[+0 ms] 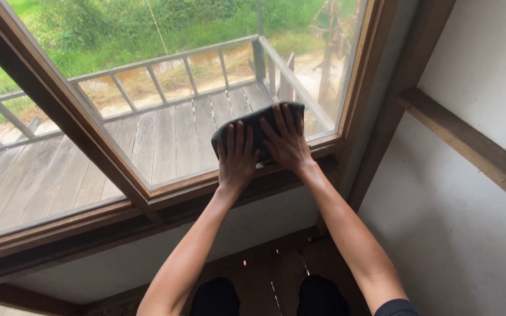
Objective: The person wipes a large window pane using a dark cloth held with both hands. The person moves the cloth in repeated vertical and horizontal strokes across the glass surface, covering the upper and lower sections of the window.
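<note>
A dark grey cloth (255,119) lies flat against the lower right part of a window pane (177,88). My left hand (236,157) presses on the cloth's lower left part with fingers spread. Beside it, my right hand (286,139) lies flat on the cloth's right part, fingers also spread. Both hands sit just above the brown wooden window frame (183,190).
A thick wooden mullion (54,99) divides this pane from another on the left. A wooden deck with a railing (165,58) shows outside. A white wall with a wooden beam (469,146) stands at the right. My knees (265,298) rest over a wooden floor.
</note>
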